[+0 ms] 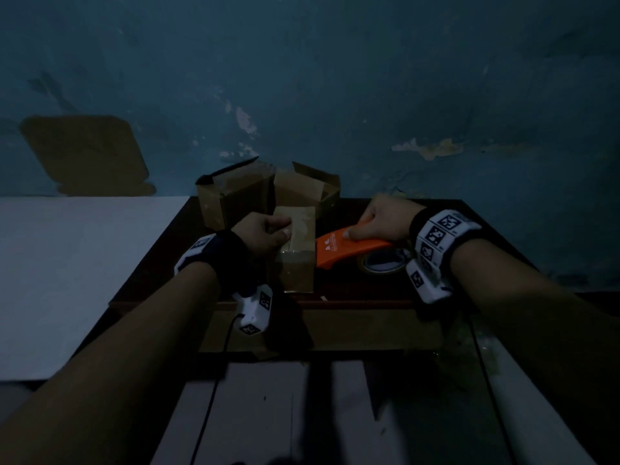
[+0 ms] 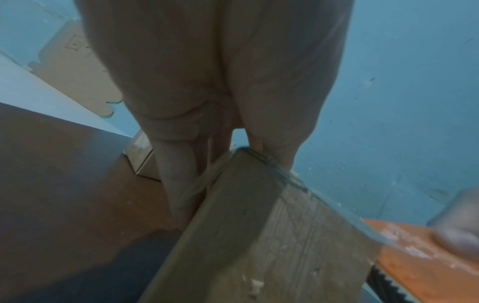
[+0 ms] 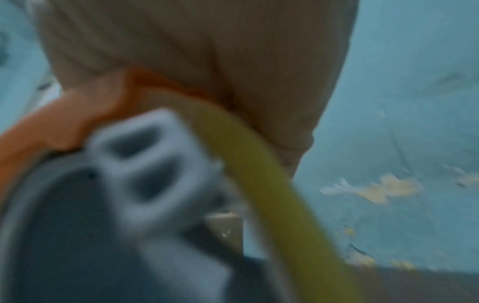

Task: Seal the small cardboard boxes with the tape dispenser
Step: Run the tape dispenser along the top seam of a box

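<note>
A small closed cardboard box (image 1: 297,250) stands on the dark wooden table (image 1: 369,290), with clear tape across its top. My left hand (image 1: 268,231) grips its left side, thumb on top; in the left wrist view the fingers (image 2: 178,184) run down the box (image 2: 259,235) side. My right hand (image 1: 375,223) grips the orange tape dispenser (image 1: 349,250), whose toothed front end sits against the box's right side. The tape roll (image 1: 382,261) hangs under the hand. In the blurred right wrist view the orange dispenser (image 3: 64,119) and yellowish tape roll (image 3: 259,174) fill the frame.
Two more cardboard boxes (image 1: 235,196) (image 1: 308,189) with raised flaps stand behind, against the blue peeling wall (image 1: 369,78). A white surface (image 1: 67,263) lies to the left, a flat cardboard piece (image 1: 87,152) leans on the wall. Cables hang below the table edge.
</note>
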Available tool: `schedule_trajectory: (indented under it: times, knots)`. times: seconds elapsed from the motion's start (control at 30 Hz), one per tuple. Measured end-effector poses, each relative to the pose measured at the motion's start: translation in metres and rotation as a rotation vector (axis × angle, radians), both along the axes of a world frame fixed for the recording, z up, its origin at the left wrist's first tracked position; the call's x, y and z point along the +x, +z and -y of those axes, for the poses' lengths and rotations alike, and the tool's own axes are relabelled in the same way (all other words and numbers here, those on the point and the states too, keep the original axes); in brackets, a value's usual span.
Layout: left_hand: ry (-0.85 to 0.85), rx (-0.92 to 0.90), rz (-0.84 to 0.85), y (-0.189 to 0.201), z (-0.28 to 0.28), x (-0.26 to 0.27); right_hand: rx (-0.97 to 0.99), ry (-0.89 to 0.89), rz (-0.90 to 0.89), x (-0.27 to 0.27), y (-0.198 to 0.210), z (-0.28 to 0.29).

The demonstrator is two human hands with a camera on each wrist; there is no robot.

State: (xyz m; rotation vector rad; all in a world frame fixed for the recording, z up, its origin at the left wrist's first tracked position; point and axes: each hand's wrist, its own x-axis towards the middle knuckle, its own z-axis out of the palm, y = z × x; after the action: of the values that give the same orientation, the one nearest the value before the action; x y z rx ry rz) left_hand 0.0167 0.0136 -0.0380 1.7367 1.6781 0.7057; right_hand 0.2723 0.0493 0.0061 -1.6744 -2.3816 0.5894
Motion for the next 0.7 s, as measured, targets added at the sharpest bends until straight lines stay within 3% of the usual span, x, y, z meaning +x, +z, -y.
schedule_trajectory:
  times: [0.33, 0.47, 0.57, 0.7]
  knots:
    - [-0.014, 0.008, -0.026, 0.0, -0.001, 0.0, 0.031, 0.008, 0.236, -0.015, 0.018, 0.0]
    - [-0.022, 0.029, -0.024, -0.002, -0.002, -0.004, 0.003, -0.065, 0.299, 0.0, -0.011, 0.0]
    - [-0.03, 0.007, 0.0, -0.004, -0.004, -0.008, -0.101, -0.074, 0.192, 0.026, -0.035, -0.005]
    - [-0.026, 0.017, 0.017, -0.008, -0.008, -0.009, -0.17, -0.14, 0.004, 0.048, -0.037, -0.007]
